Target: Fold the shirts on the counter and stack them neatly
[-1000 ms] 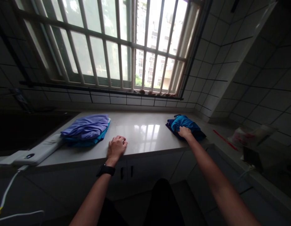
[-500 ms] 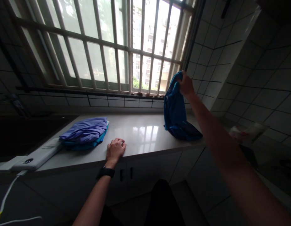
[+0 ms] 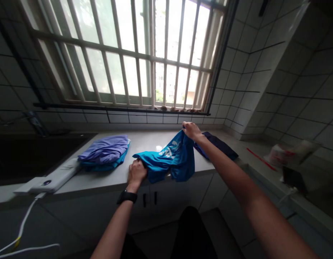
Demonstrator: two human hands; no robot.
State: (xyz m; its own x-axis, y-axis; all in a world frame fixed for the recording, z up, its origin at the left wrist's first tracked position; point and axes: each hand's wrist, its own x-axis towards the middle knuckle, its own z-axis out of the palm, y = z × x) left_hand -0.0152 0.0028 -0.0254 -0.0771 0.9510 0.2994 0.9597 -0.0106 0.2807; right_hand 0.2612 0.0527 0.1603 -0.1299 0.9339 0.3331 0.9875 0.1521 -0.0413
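A bright blue T-shirt (image 3: 169,158) with a white print spreads across the middle of the counter, its lower part hanging over the front edge. Raised above the counter, my right hand (image 3: 192,130) pinches the shirt's upper right corner. My left hand (image 3: 136,173), with a black watch on the wrist, is closed at the shirt's left end near the counter edge; the cloth partly covers its fingers. Behind my right forearm lies a dark navy folded garment (image 3: 220,145). On the left sits a stack with a lavender garment (image 3: 105,149) over blue cloth (image 3: 108,166).
A white power strip (image 3: 57,178) with a white cable lies at the left by the dark sink (image 3: 34,154). A barred window (image 3: 134,57) is behind the counter (image 3: 139,138). At right are a red strip (image 3: 260,159), a blurred packet (image 3: 281,155) and a dark device (image 3: 294,180).
My right hand has pulled the blue T-shirt off the pile at right, down and leftward to the middle. The navy garment is uncovered. My left hand now meets the shirt's left end.
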